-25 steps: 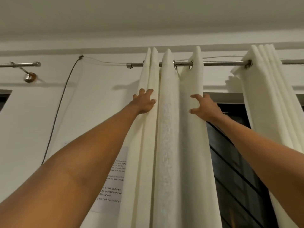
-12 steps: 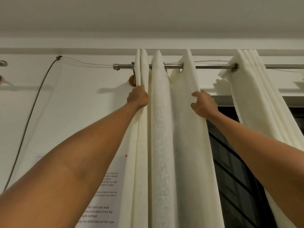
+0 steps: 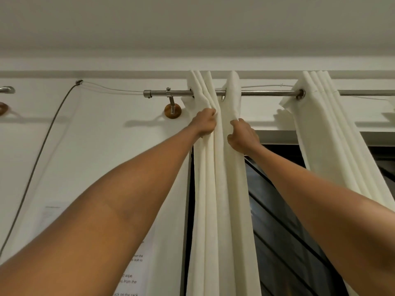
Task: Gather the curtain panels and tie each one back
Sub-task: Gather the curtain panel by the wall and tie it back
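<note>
Up near the rod (image 3: 267, 93), both hands work the left panel (image 3: 222, 189), which hangs from its eyelets at the rod's left end, just right of the bracket (image 3: 172, 107). The left hand (image 3: 205, 122) is clenched on the outer folds, its fingers curled into the pleats from the wall side; the right hand (image 3: 242, 135) pinches the inner fold, thumb and fingers closed on the cloth. They sit close together, with only a narrow strip of fabric between them, which I read as pressing the pleats into one tight bundle. Holding high, right below the eyelets, makes sense: that is where the folds are set, so squeezing there should let the cloth below fall in neat columns. Beneath the hands the panel already hangs narrow, baring the dark window (image 3: 282, 231) to its right. A second panel (image 3: 333, 135) hangs well apart on the right, also bunched, with bare rod between the two. No tie-back shows on either, so the tying appears not yet done; I cannot tell where a tie or hook is. A cable (image 3: 42, 150) runs down the wall on the left, and a printed sheet (image 3: 132, 274) hangs beside the panel.
</note>
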A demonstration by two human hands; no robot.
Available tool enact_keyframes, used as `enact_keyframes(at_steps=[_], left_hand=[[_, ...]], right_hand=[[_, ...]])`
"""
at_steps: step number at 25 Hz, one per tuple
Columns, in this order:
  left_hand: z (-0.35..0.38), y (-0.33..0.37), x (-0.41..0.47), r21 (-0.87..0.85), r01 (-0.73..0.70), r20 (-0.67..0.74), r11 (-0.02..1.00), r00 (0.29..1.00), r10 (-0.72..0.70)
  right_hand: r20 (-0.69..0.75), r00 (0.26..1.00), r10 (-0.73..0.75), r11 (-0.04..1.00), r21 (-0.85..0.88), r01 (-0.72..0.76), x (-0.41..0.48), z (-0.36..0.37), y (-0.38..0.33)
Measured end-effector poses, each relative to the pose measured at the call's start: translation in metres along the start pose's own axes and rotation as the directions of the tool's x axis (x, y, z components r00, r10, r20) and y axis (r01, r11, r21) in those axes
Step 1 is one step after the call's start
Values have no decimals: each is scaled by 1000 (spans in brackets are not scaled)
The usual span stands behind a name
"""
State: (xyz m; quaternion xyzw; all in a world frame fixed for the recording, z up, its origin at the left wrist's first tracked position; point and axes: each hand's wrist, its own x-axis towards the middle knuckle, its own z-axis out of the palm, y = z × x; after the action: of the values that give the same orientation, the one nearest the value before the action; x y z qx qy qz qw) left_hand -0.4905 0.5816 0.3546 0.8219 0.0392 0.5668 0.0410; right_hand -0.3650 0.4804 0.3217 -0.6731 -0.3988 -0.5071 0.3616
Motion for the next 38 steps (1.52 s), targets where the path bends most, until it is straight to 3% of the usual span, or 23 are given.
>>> enact_keyframes(at_steps=[4,9,12,15,17,18,20,22,26,33,35,38], left_hand=[[-7,-25,-21,142,161,-234,977,964,-125],[-26,-44,-22,-31,118,-146,993,982,-121],[-33,-48,-23,-82,74,-106,994,991,-83],[-23,-34,-33,-150,45,2,988,999,-45],[-8,-19,-36,-32,46,40,998,998,-45],[0,-11,-37,94,58,-15,994,998,-57],[9,-7,-40,380,126,-268,916,963,-22],[5,-13,-41,556,87,-357,827,923,143],[-17,-28,-26,546,-47,-181,836,968,173],[-10,-52,-57,345,-91,104,934,993,58],[-1,-54,-69,275,-96,110,957,992,68],[0,-54,-70,222,4,35,975,999,-12]], right_hand=[[16,996,93,995,41,-93,-7,6,-8],[67,955,-290,936,227,268,-2,23,-89],[95,946,-310,930,235,282,4,23,-75],[-2,973,-232,938,265,225,-12,20,-44],[-39,979,-201,951,231,204,-31,19,-34],[-31,982,-184,970,157,187,-40,20,-32],[-4,987,-158,987,-2,158,-50,22,-32],[-39,980,-193,979,-66,190,-50,22,-36],[-114,934,-340,927,-210,312,-39,15,-46],[46,949,-313,924,-218,315,-54,22,-46],[109,937,-332,916,-199,347,-58,26,-50],[219,912,-346,894,-218,391,-56,27,-63]])
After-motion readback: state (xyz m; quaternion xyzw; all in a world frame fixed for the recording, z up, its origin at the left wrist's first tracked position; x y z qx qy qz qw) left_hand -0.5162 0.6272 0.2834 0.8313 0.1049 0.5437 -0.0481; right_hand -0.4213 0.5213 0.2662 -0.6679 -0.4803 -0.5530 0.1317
